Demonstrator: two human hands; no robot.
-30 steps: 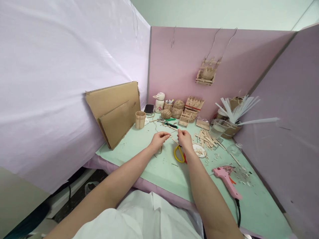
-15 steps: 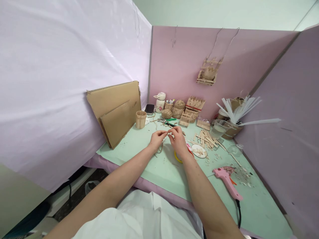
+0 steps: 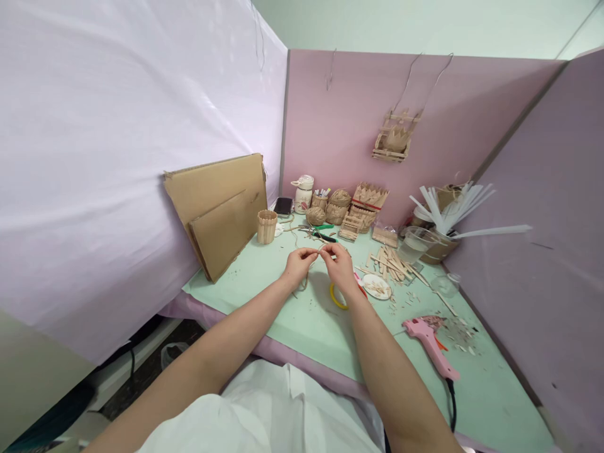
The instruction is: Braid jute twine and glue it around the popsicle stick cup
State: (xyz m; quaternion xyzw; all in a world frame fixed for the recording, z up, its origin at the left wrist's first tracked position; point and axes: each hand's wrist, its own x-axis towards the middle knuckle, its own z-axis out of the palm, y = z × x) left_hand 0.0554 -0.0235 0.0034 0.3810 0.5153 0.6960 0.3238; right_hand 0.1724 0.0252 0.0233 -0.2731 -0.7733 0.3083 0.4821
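Note:
Over the middle of the table, my left hand (image 3: 300, 261) and my right hand (image 3: 336, 261) meet fingertip to fingertip. Both are closed in a pinch on a length of brown twine (image 3: 303, 284), whose loose part hangs below my left hand to the tabletop. The bit between the fingertips is mostly hidden. Close to my right wrist lies a yellow ring (image 3: 336, 299), partly covered by the arm. Just beyond the hands are pliers with dark and green handles (image 3: 324, 237).
A pink glue gun (image 3: 431, 346) lies at right with its cord. Wooden sticks (image 3: 392, 263) and a white dish (image 3: 377, 286) are nearer. A stick-covered cup (image 3: 267, 226) stands by leaning cardboard (image 3: 226, 220). Twine balls (image 3: 316, 216) sit at the back.
My right hand has shifted slightly, its fingertips now lower and closer to those of my left. My left hand stays nearly still.

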